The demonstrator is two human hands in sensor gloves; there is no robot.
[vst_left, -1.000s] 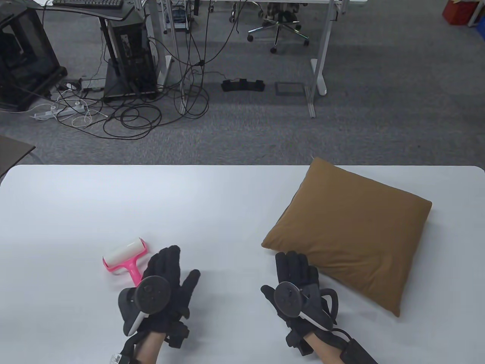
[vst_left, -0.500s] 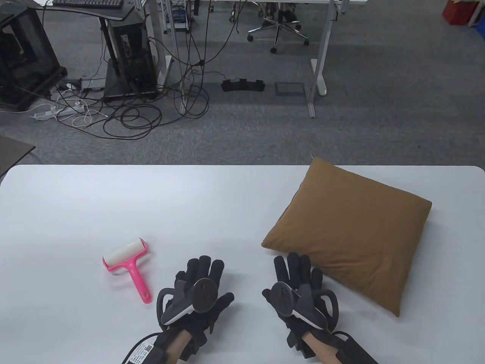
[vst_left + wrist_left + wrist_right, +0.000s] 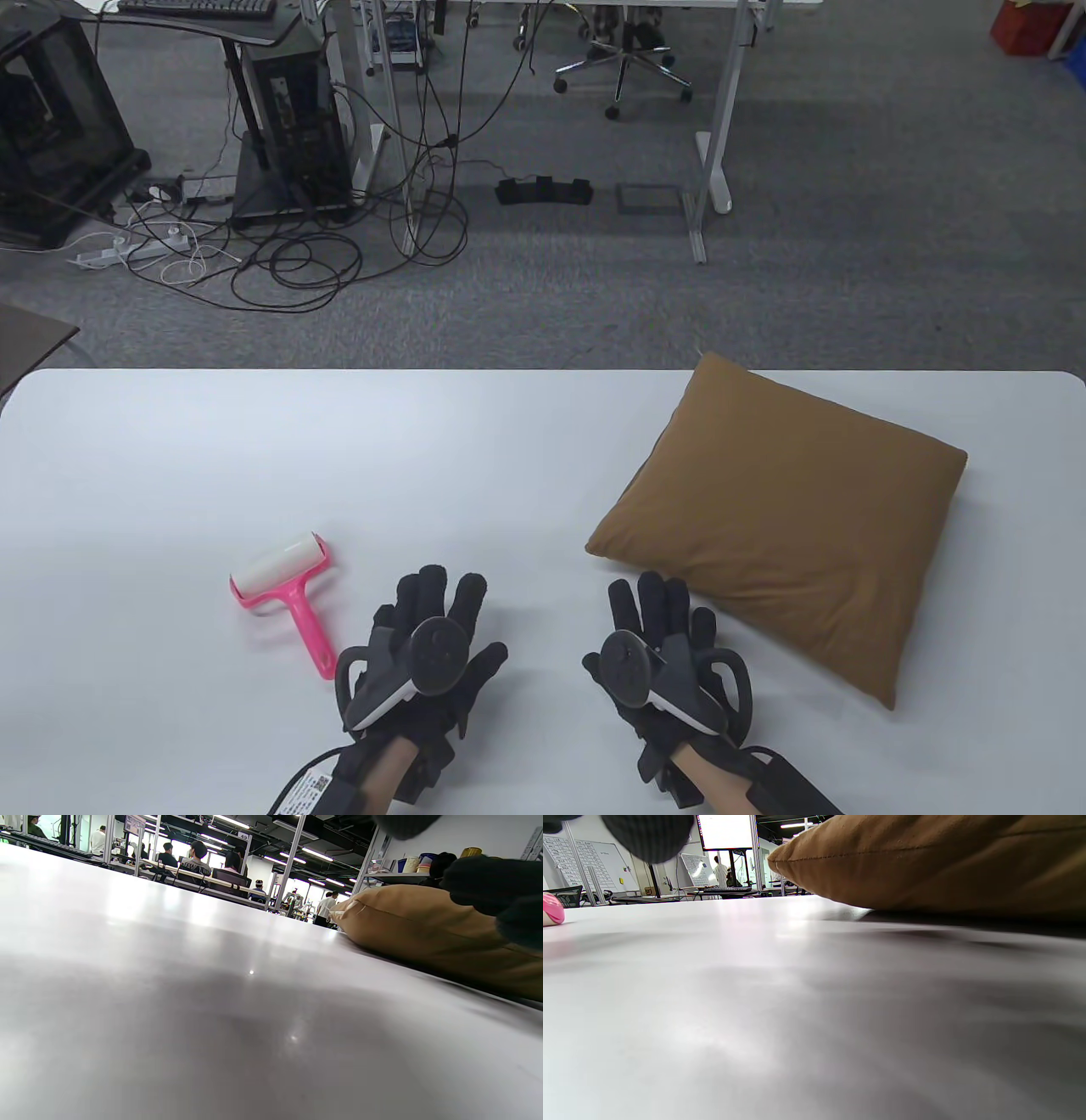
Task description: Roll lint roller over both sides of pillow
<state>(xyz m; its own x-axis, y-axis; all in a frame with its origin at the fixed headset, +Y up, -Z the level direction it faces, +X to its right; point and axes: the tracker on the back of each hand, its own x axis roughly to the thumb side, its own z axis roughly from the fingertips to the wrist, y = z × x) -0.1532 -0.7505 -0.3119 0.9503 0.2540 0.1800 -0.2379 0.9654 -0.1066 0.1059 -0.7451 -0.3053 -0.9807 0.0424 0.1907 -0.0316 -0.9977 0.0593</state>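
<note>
Spreading across the lower half of the table view, the white counter [image 3: 170, 475] is carrying everything in play. Lying flat on its right part is the brown pillow [image 3: 789, 526], one corner pointing toward the far edge and its near-left corner sitting just beside the right hand; in the right wrist view the pillow [image 3: 925, 861] is filling the upper right, its seam showing along the edge, and in the left wrist view the pillow [image 3: 424, 929] is lying at the right. Both hands are resting palm-down on the counter near the bottom edge, close to each other but apart. The right hand [image 3: 657, 658] is lying with its fingers spread wide and holding nothing, its fingertips stopping just short of the pillow's near edge. The left hand [image 3: 428, 649] is likewise lying with fingers spread wide and holding nothing, a tracker sitting on the back of each. Lying just to the left of the left hand is the pink lint roller [image 3: 284, 594], its white roll pointing toward the far left and its handle angling toward the hand's wrist side, not touched by it; only a pink sliver of the lint roller [image 3: 551, 910] is showing at the left edge of the right wrist view.
</note>
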